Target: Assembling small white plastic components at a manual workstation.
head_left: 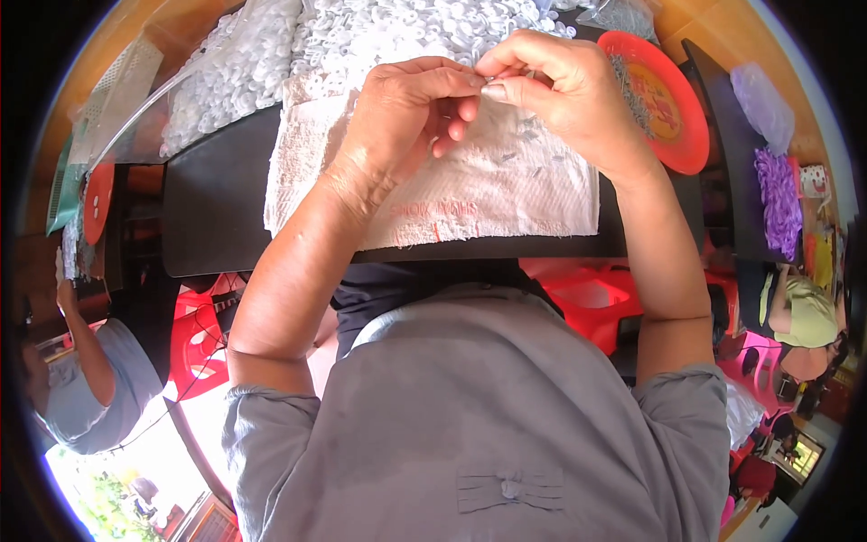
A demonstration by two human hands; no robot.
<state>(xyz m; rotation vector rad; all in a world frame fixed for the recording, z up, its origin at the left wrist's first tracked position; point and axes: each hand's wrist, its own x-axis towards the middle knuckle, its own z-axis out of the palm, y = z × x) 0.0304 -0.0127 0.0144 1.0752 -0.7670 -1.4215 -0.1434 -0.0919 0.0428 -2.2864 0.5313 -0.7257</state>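
Note:
Above a pale towel (506,203) on the dark table, my two hands meet fingertip to fingertip. My left hand (406,108) pinches with thumb and forefinger, its other fingers curled. Thumb and forefinger of my right hand (569,95) close at the same spot. Whatever sits between the fingertips is tiny and mostly covered, so its kind does not show. Several small, thin grey pieces (533,170) lie on the towel beneath my right hand. Beyond the hands spreads a heap of small white plastic ring-like parts (388,36). A red plate (691,135) at the right holds many thin grey pieces.
A clear bag (226,81) of the white parts lies at the left. On another table at the right are a purple bundle (777,203) and a translucent bag (763,104). Red plastic stools (587,294) stand under the table. Other people sit at both sides.

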